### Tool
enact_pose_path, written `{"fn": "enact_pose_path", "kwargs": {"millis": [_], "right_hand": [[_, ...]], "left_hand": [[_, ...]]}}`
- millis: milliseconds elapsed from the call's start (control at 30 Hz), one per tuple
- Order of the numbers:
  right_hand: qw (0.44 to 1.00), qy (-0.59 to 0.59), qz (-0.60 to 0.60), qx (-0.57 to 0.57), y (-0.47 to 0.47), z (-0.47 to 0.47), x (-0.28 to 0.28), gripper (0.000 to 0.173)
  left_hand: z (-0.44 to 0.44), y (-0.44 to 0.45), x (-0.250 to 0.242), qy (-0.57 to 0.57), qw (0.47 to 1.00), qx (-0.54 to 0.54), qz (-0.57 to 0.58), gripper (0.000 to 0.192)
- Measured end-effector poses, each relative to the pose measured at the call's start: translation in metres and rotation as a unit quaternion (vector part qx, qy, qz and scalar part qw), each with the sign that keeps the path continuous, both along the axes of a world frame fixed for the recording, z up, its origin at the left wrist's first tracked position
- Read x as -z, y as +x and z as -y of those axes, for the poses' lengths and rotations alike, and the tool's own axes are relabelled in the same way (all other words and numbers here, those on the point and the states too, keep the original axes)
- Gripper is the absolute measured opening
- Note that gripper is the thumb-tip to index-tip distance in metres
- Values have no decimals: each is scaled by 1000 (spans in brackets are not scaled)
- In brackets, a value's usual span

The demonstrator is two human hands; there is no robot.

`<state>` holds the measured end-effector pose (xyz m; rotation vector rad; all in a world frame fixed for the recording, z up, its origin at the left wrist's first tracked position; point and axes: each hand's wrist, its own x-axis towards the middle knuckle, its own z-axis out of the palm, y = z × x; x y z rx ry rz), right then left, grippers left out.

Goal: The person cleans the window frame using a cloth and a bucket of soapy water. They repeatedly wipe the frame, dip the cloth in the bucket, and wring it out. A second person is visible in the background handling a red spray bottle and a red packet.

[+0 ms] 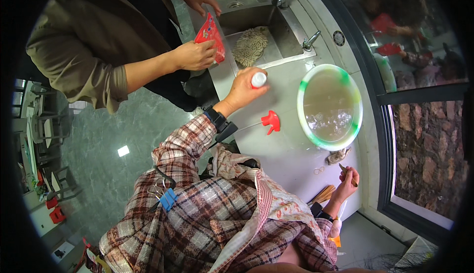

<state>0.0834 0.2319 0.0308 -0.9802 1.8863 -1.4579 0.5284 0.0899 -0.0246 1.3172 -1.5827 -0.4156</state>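
Note:
My left hand [245, 88] is closed around a bottle with a round white end [259, 79] and a bit of red below it, held over the counter edge by the sink. A red trigger spray head [271, 122] with a thin dip tube lies on the counter below that hand. My right hand [348, 182] pinches a slim, pointed brownish tool [344, 169]; its exact kind is unclear. Near its tip lies a crumpled grey cloth [337, 156], beside two thin rings [318, 170]. A green-and-white plastic basin [301, 113] of cloudy liquid stands between my hands, toward the window.
Another person's hand [196, 55] holds a red packet [210, 37] near my left hand. A chenille wash mitt [250, 47] lies in the steel sink [285, 32]. A bundle of thin wooden sticks [324, 194] is beside my right wrist. The window frame [385, 154] borders the counter.

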Motion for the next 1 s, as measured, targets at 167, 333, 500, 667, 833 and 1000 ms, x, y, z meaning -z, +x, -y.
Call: {"fn": "enact_pose_path", "kwargs": {"millis": [167,333,500,667,833,1000], "right_hand": [[999,12,-7,-30,10,8,2,10],[999,26,-1,-32,30,16,0,11],[997,45,-10,-62,38,21,4,12],[994,45,-1,-96,51,27,2,13],[993,59,11,-106,64,25,10,12],[986,89,57,-129,78,21,15,10]], "left_hand": [[11,8,-5,154,973,75,-157,21],[5,13,3,106,981,74,-145,18],[-1,8,-2,181,961,53,-201,18],[-9,2,-5,99,979,88,-158,20],[-6,-4,-5,86,976,120,-158,16],[-3,-4,-11,84,976,126,-154,17]]}}
